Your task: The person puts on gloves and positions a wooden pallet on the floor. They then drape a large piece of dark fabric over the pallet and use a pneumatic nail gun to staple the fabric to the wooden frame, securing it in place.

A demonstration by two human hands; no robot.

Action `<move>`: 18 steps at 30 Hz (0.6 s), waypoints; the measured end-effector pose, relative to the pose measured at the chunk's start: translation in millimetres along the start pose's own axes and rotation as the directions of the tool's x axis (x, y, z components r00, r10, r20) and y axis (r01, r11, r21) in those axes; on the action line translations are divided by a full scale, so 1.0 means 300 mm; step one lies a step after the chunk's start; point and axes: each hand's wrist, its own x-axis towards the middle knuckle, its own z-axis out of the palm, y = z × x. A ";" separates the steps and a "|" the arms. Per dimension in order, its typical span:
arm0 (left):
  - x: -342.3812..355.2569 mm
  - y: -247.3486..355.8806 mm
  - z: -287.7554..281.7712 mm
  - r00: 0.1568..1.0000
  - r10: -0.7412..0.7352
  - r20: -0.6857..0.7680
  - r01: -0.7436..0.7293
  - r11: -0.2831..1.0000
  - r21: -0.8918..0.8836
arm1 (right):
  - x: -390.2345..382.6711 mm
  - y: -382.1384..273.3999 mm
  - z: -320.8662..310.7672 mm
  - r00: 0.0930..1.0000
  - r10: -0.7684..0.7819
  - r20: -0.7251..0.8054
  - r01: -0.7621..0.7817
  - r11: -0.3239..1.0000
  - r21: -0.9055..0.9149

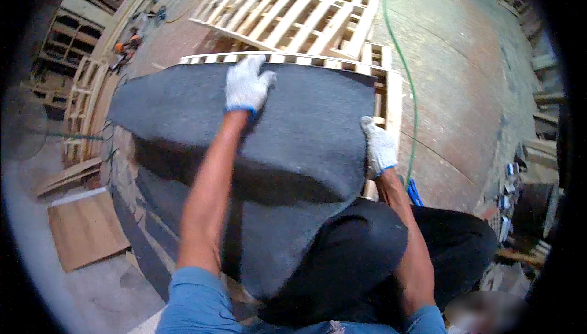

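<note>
A large dark grey fabric sheet (306,120) drapes over a light wooden slatted frame (394,89) and hangs down in folds toward my knees. My left hand (247,86), in a white knit glove with a blue cuff, lies on top of the sheet. Its fingertips reach the far edge, and the thumb stands apart. At the right edge of the sheet is my right hand (381,145), gloved the same way. It closes around the fabric's border beside the frame, with part of its fingers out of sight.
Beyond the covered frame lies another slatted wooden frame (287,16), set at an angle. A green hose (406,71) runs along the floor on the right. A brown board (88,230) rests at lower left. Stacked wood (79,22) and tools line the left side.
</note>
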 end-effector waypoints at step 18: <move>-1.572 0.433 -0.008 0.803 -0.193 0.563 0.175 0.981 0.088 | 0.057 -0.072 0.025 0.971 -0.238 -0.026 0.230 0.957 -0.176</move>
